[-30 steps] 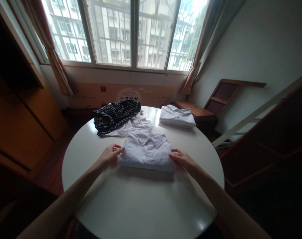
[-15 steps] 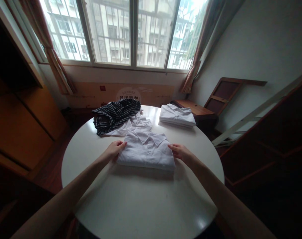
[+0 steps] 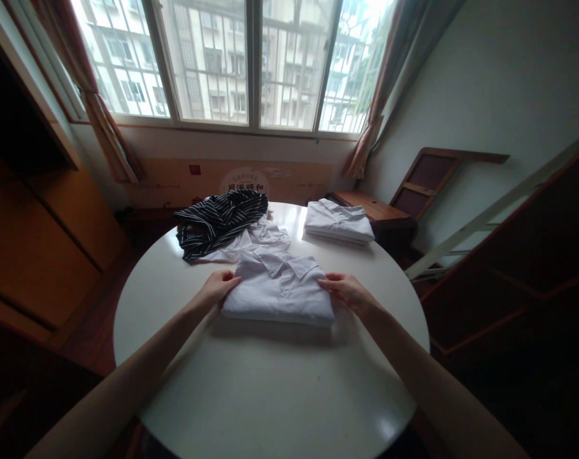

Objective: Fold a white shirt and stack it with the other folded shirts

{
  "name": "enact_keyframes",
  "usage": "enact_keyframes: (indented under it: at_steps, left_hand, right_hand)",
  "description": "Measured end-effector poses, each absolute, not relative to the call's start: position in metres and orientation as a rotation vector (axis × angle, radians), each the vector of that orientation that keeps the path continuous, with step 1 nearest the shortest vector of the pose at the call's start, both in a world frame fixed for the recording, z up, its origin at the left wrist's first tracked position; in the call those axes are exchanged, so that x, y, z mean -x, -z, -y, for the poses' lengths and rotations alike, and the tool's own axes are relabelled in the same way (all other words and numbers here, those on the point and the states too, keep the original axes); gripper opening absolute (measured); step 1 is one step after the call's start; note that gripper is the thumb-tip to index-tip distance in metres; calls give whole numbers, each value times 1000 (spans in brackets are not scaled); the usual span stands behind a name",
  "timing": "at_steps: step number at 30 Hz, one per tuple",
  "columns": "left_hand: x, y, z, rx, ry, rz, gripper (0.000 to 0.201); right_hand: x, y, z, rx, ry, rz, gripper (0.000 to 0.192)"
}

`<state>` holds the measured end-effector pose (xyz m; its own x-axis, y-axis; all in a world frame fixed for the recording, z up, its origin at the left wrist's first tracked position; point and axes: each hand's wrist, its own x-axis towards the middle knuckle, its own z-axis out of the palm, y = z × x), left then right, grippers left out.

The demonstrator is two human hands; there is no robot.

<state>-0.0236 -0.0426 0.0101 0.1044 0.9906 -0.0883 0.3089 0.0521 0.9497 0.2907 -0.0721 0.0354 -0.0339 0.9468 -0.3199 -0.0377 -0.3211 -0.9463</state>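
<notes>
A folded white shirt (image 3: 279,293) lies in front of me with its collar on the far side. My left hand (image 3: 221,285) grips its left edge, thumb on top and the other fingers partly hidden beneath. At the right edge, my right hand (image 3: 345,289) pinches the cloth near the collar in the same way. Just behind the shirt is a loose heap: a black garment with white stripes (image 3: 220,220) on top of crumpled white cloth (image 3: 265,237).
The round white table (image 3: 279,389) carries all the clothes. A stack of folded white shirts (image 3: 339,221) sits at its far right. Beyond are a barred window (image 3: 217,64), a low wooden bench (image 3: 372,207) and, at the left, a wooden cabinet (image 3: 45,255).
The view has shifted very slightly. Both hands keep hold of the shirt's two sides, and the right hand sits a touch further inward on the cloth.
</notes>
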Motion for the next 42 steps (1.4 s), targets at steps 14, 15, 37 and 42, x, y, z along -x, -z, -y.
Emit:
enact_keyframes:
  at_steps: [14,15,37,42]
  left_hand:
    - [12,-19,31,-1464,-999,-1489,29]
    - [12,-18,31,-1471,-1008,-1498,29]
    - [14,-20,33,-1355,-990,-1469,28]
    - [12,-23,23,-1334,-946,-1492,37]
  right_hand:
    - [-288,-45,54,1467,-1506,963,7]
    - [-288,-44,53,1461,-1496,968,7]
    - [-293,-39,48,1527,-1362,1035,22]
    - [-300,-40,32,1582,-1478,977,24]
